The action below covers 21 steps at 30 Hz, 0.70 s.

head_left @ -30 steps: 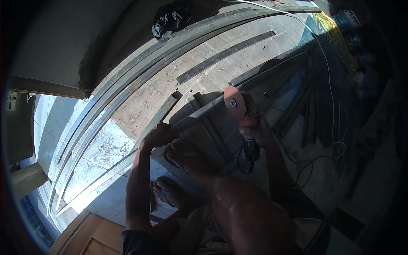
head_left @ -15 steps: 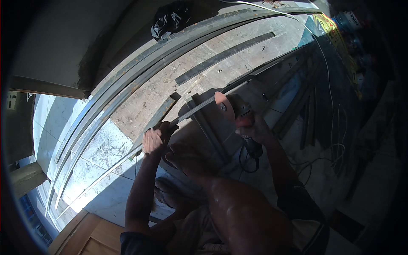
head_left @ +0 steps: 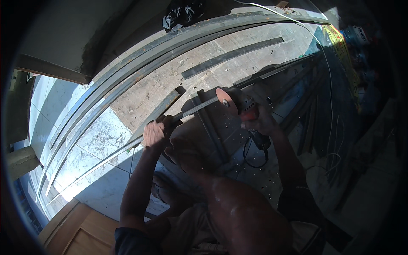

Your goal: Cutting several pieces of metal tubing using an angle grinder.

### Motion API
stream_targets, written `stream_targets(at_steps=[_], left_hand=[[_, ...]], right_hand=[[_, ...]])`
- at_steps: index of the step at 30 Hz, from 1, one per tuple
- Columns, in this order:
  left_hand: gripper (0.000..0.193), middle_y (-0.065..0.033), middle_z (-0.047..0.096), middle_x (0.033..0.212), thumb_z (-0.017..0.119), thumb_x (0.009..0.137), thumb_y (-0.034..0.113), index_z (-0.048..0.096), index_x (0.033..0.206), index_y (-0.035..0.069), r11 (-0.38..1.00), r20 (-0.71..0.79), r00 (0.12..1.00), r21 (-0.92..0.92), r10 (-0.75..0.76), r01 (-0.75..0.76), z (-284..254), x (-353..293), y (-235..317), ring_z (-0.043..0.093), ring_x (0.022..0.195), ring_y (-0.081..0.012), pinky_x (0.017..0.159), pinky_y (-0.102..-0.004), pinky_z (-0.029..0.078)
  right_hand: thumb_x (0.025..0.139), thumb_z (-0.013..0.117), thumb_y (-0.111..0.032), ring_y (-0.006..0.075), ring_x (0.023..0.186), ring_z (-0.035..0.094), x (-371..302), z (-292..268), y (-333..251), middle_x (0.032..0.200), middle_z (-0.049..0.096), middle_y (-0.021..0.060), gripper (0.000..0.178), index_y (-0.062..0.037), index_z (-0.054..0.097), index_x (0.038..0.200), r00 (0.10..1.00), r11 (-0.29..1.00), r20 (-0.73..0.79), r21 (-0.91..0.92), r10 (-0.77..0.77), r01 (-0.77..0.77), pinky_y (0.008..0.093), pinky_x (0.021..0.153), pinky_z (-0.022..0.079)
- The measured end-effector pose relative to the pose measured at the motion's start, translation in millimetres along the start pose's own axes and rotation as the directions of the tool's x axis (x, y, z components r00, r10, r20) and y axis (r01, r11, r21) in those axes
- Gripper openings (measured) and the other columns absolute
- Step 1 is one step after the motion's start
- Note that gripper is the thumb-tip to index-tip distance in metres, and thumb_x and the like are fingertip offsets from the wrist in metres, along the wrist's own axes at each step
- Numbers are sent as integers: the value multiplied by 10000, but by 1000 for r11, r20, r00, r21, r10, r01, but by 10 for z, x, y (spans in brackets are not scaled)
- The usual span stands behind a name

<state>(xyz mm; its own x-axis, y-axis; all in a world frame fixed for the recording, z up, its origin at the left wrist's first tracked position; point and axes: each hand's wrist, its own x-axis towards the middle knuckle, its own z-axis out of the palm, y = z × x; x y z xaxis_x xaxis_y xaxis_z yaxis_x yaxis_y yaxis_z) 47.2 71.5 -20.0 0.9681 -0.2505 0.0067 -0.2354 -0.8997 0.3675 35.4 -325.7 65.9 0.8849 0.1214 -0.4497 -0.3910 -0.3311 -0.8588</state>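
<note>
My right hand (head_left: pixel 263 121) grips an angle grinder (head_left: pixel 249 111) with a reddish, thin cutting disc (head_left: pixel 225 101). The disc's edge meets the right part of a long, narrow metal bar (head_left: pixel 196 108), and small sparks scatter below it. My left hand (head_left: pixel 154 133) is closed round the same bar farther left, pressing it low over the floor. Beneath the bar a short metal piece (head_left: pixel 209 125) lies crosswise. Another metal piece (head_left: pixel 168 102) lies beside my left hand. My bare foot (head_left: pixel 187 154) rests close to the bar, between my hands.
Several long metal bars (head_left: pixel 127 75) run along the far side. A short flat bar (head_left: pixel 233 58) lies beyond the grinder. A black plastic bag (head_left: pixel 183 16), a white cable (head_left: pixel 326 63), a yellow printed sheet (head_left: pixel 338 41) and a wooden panel (head_left: pixel 94 233) surround the spot. More bars lie at right.
Sparks now fly below the disc; none showed before. The whole view has shifted slightly. Both hands keep their grips on the bar and the grinder.
</note>
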Motion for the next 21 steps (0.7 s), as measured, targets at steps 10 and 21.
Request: stream_targets(at_steps=[10,21], left_hand=[[350,-50,691,1175,594,935,479,697,1222,308,996,119,990,46,-82,77,214,-82,-151,637,951,-268,856,-389,485],[287,-27,723,884,500,979,437,717,1073,274,999,22,999,23,25,-26,-106,30,99,669,682,-239,639,-383,474]], right_hand=[[615,936,-244,217,1038,636,144,-233,-83,1116,647,97,782,-18,556,1260,998,961,66,-274,-9,27,361,914,514],[556,951,-261,219,952,648,544,-576,-386,1025,667,102,742,-5,616,1166,970,877,224,-479,96,24,362,856,518]])
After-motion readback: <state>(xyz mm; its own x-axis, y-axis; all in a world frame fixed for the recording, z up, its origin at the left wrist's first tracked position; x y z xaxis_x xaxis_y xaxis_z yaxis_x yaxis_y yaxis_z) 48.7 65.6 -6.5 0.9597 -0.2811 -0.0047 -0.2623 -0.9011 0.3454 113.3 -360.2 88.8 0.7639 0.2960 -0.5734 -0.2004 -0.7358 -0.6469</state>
